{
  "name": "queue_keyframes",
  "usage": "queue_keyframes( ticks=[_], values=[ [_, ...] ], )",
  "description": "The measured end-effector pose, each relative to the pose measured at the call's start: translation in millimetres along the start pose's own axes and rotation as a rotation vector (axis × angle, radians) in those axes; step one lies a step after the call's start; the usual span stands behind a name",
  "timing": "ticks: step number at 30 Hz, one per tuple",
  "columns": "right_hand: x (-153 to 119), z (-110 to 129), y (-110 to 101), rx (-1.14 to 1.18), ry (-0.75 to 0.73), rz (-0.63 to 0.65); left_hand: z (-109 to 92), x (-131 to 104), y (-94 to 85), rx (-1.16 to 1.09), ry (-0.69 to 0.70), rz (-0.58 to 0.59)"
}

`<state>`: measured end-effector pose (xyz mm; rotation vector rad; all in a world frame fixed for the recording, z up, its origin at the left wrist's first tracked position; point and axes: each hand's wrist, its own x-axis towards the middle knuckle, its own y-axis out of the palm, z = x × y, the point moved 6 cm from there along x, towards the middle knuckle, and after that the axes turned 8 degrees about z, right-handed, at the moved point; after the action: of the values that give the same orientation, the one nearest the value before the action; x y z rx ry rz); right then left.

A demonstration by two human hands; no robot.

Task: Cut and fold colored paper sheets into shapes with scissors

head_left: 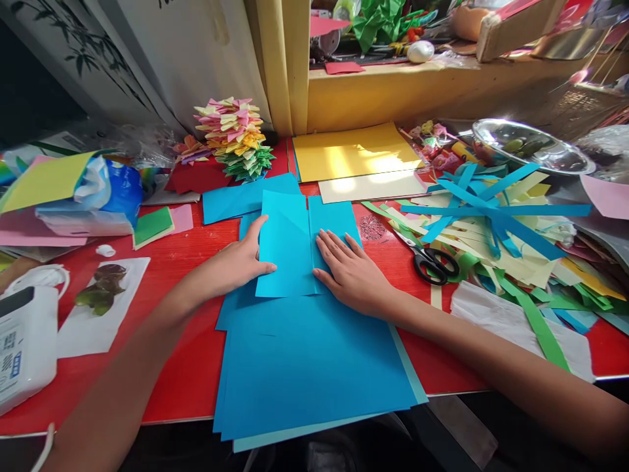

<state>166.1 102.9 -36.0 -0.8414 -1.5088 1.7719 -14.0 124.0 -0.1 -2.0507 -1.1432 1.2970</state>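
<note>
Folded blue sheet (289, 246) lies between both hands, atop a blue paper stack (309, 367). Left hand (236, 265) open, fingertips pinning its left edge. Right hand (351, 272) flat, fingers spread, pressing its right flap. Scissors (430, 259) just right of right hand.

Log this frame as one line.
left hand: flat on folded blue paper sheet | right hand: pressing same sheet | under: blue paper stack | black-handled scissors: untouched

red table (187, 367), yellow sill (393, 92), sunlight
</note>
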Motion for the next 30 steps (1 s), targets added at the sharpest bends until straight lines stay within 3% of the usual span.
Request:
queue_keyframes(
  ticks=[9,30],
  values=[
    [-1.0,0.9,-0.7,-0.006,0.006,0.004,-1.1,-0.6,8.8,0.107,-0.016,0.09],
    [-0.4,0.4,0.4,-0.025,-0.007,-0.039,-7.6,-12.0,3.0,0.116,0.038,0.18]
  ],
)
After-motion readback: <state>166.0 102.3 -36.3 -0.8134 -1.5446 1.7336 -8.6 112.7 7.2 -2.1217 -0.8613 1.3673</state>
